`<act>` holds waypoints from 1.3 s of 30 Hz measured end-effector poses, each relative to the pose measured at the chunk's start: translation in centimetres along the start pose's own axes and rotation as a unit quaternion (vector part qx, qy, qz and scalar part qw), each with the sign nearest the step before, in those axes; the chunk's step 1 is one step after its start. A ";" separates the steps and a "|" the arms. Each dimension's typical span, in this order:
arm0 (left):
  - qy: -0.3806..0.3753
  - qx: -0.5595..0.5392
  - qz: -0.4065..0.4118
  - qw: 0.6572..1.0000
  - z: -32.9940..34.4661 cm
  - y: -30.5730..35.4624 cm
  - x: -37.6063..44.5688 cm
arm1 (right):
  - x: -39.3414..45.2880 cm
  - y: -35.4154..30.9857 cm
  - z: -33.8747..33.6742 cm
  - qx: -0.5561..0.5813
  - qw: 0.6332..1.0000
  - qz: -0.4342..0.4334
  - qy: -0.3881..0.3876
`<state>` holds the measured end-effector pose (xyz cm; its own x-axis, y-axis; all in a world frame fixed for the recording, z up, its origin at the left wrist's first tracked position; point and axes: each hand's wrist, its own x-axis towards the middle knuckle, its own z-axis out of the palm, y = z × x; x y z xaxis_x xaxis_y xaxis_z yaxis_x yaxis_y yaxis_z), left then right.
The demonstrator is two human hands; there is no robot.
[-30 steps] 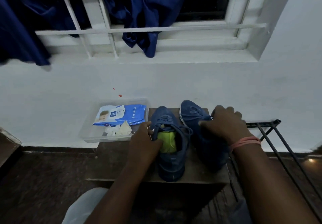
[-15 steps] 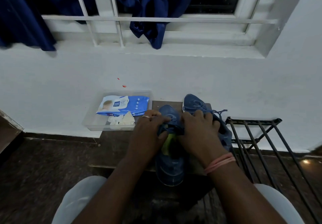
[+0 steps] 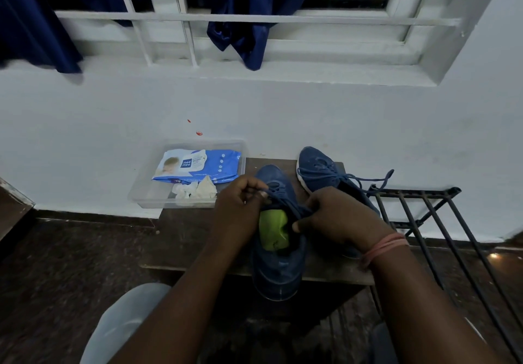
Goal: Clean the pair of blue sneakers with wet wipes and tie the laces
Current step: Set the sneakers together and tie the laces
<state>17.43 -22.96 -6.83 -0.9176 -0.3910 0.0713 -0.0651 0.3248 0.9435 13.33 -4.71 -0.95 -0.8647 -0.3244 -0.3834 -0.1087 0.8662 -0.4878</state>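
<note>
Two blue sneakers stand on a small dark stool (image 3: pixel 192 230). The near sneaker (image 3: pixel 278 270) has a green insole and its heel hangs over the stool's front edge. My left hand (image 3: pixel 237 208) pinches one blue lace end above its tongue. My right hand (image 3: pixel 336 219) grips the other lace end, and the lace (image 3: pixel 285 201) runs taut between them. The far sneaker (image 3: pixel 319 169) lies to the right behind my right hand, its laces loose and trailing right. A blue pack of wet wipes (image 3: pixel 198 165) lies in a clear tray.
The clear plastic tray (image 3: pixel 147 196) sits left of the stool against the white wall, with crumpled used wipes (image 3: pixel 195 189) inside. A black metal rack (image 3: pixel 424 216) stands to the right. Blue curtains (image 3: pixel 249 9) hang over the window grille above. My knees show at the bottom.
My right hand left the far sneaker and joined my left on the near one. Both hands took up its lace ends and have now pulled them apart.
</note>
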 end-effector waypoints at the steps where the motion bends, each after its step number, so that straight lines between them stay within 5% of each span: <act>1: -0.006 0.011 0.015 1.000 0.2 0.1 -0.1 | 0.0 0.3 -0.3 0.011 1.000 0.014 -0.014; 5: -0.046 0.130 0.116 0.984 0.6 -0.5 -0.6 | 0.1 0.8 -0.3 -0.031 0.997 0.020 -0.068; 7: -0.071 0.196 0.089 0.974 0.6 -1.1 -0.9 | 0.2 0.9 0.0 0.009 0.996 0.020 -0.082; 11: 0.003 0.157 0.047 0.986 0.1 -1.5 -0.7 | 0.7 1.0 -0.1 0.180 0.979 0.066 -0.070; 16: 0.043 0.147 0.034 0.988 -0.1 -0.9 -0.9 | 0.1 0.8 -1.7 0.397 0.915 0.033 -0.060; 19: 0.041 0.180 0.052 0.981 0.3 -1.4 -1.0 | -0.4 0.6 -2.8 0.533 0.841 -0.005 -0.090; 26: -0.032 0.151 0.122 0.981 1.0 -0.5 -0.9 | -1.7 0.3 -5.3 0.599 0.781 -0.174 -0.046; 31: -0.045 0.033 0.071 0.996 1.2 0.5 -0.3 | -0.4 0.4 -4.4 0.701 0.666 -0.246 -0.066; 34: -0.076 0.035 0.081 0.993 1.0 0.3 0.2 | 0.9 0.4 -3.3 0.695 0.691 -0.189 -0.063; 36: -0.102 0.153 0.122 0.975 1.0 -0.7 0.7 | 1.4 0.4 -2.6 0.675 0.719 -0.155 -0.059; 39: -0.087 0.218 0.168 0.957 1.4 -1.8 1.2 | 1.9 0.2 -2.0 0.686 0.711 -0.139 -0.066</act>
<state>15.91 -22.79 -8.87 -0.9641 -0.0646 0.2576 0.1233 0.7502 0.6496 10.67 -4.42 -0.21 -0.8399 -0.5221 -0.1482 0.3928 -0.3964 -0.8298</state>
